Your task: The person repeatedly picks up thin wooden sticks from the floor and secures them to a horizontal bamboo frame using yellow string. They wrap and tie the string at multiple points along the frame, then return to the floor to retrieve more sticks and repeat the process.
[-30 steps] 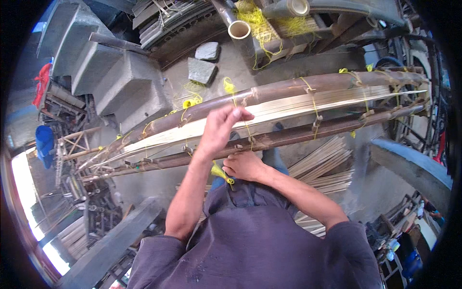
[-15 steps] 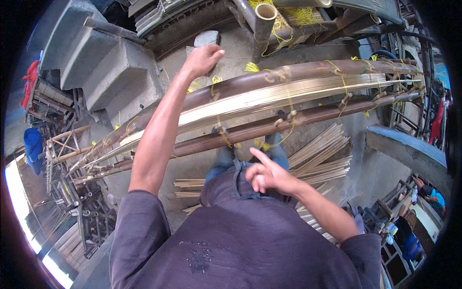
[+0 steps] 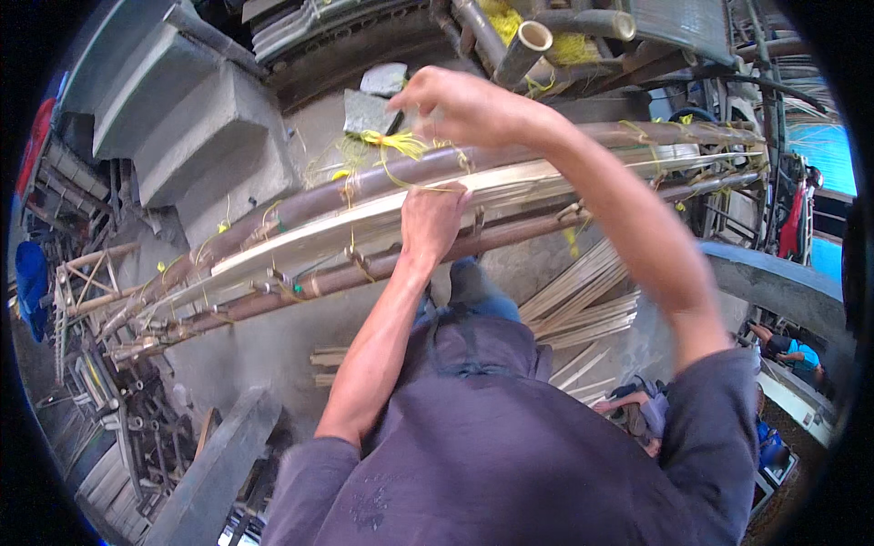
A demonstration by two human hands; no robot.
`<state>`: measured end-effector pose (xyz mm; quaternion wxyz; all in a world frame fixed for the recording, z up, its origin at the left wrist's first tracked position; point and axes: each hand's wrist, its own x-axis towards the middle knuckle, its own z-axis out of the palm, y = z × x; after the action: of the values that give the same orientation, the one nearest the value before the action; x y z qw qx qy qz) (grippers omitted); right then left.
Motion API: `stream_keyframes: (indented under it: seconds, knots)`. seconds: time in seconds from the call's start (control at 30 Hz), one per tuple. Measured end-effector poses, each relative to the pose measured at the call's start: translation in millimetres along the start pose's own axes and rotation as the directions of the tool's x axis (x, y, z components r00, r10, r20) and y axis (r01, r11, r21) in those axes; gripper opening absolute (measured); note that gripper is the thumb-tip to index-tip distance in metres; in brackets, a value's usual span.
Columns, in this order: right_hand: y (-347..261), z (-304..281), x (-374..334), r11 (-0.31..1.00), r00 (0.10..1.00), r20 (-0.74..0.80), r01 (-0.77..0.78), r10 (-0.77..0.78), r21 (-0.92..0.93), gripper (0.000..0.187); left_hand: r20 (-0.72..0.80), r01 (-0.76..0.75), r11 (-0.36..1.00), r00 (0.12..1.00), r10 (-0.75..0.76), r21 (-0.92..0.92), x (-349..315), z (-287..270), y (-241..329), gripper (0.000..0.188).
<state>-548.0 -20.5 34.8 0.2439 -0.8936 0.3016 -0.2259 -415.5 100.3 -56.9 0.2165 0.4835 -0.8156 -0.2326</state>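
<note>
A long bundle of pale bamboo strips [image 3: 328,224] lies lengthwise between a far brown bamboo pole [image 3: 273,211] and a near bamboo pole [image 3: 325,280]. My left hand [image 3: 431,218] rests on the strips with its fingers closed on a thin yellow string [image 3: 390,175]. Past the far pole my right hand [image 3: 464,105] is raised, blurred, its fingers bent and apart with nothing visible between them. Just below its fingertips is a tuft of yellow string [image 3: 398,142]. Other yellow ties [image 3: 349,187] loop round the poles at intervals.
Loose bamboo strips [image 3: 583,296] lie on the floor to the right of my legs. Concrete steps [image 3: 196,118] rise at the far left. Beyond the poles are grey stone pieces [image 3: 367,112] and an upright bamboo tube [image 3: 525,50]. Another person [image 3: 801,355] is at the far right.
My left hand has come back from beyond the far pole onto the strips. My right hand has swung up from near my waist, crossing over the strips to the far side.
</note>
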Motion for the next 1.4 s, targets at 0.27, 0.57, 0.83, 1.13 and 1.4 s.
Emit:
stream_keyframes:
  seconds: [0.27, 0.57, 0.83, 1.13, 1.4]
  knots:
    - [47.2, 66.5, -40.2, 0.583, 0.742, -0.182, -0.324, 0.645, 0.745, 0.036, 0.073, 0.034, 0.998, 0.997, -0.038, 0.052, 3.0, -1.6, 1.9, 0.012]
    - [-84.2, 173.2, -152.4, 0.928, 0.965, 0.000, -0.252, 0.262, 0.273, 0.025, 0.321, 0.383, 0.551, 0.923, -0.210, -0.741, 76.7, -37.1, 30.0, 0.039]
    - [-101.0, 170.1, -158.2, 0.944, 0.949, 0.141, -0.300, 0.281, 0.138, 0.019, 0.502, 0.630, 0.595, 0.770, -0.393, -0.500, 130.8, 52.0, -91.8, 0.035]
    - [-167.7, 286.7, -87.2, -0.065, 0.452, 0.331, -0.510, 0.828, 0.858, 0.037, 0.246, 0.106, 0.988, 0.966, -0.077, -0.107, 52.1, -139.9, -134.4, 0.034]
    - [-201.5, 30.9, 140.0, 0.957, 0.947, 0.236, -0.160, 0.218, -0.243, 0.024, -0.015, -0.033, 0.999, 0.999, 0.033, 0.023, -73.7, -108.5, -130.9, 0.014]
